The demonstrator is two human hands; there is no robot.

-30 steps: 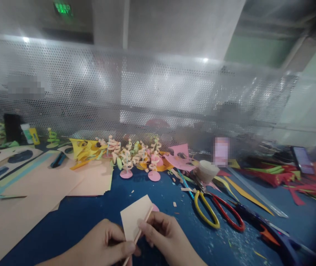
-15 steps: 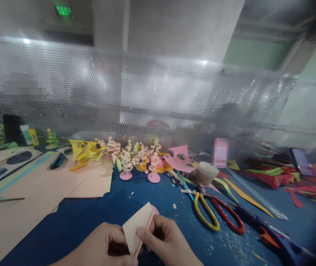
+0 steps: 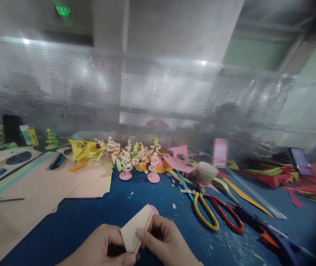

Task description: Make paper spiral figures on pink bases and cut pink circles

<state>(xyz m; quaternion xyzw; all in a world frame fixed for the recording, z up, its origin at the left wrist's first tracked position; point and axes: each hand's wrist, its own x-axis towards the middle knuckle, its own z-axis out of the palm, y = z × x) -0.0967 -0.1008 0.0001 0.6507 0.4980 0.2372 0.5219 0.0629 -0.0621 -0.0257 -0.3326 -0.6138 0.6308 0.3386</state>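
Between my two hands, low in the middle of the head view, is a small folded piece of pale peach paper [image 3: 136, 229]. My left hand [image 3: 109, 244] grips its lower left part, with the thumb at the bottom corner. My right hand [image 3: 163, 236] pinches the right folded edge, thumb on the front face. Behind the paper a pink paper disc [image 3: 154, 210] partly shows on the blue table. Ahead stand several spiral paper ornaments [image 3: 126, 162] on pink round bases. To the right lie scissors with one yellow handle and one red handle [image 3: 228, 218].
Large peach sheets [image 3: 88, 184] cover the left side, with a dark blue cutter [image 3: 56, 161] on them. A white cup [image 3: 206, 173] stands behind the scissors. At right lies a blue glue gun [image 3: 268, 229]; a perforated metal screen [image 3: 158, 92] closes off the back.
The folded paper and my hands have shifted very slightly down. Both hands keep their hold, and the things on the table stay where they were.
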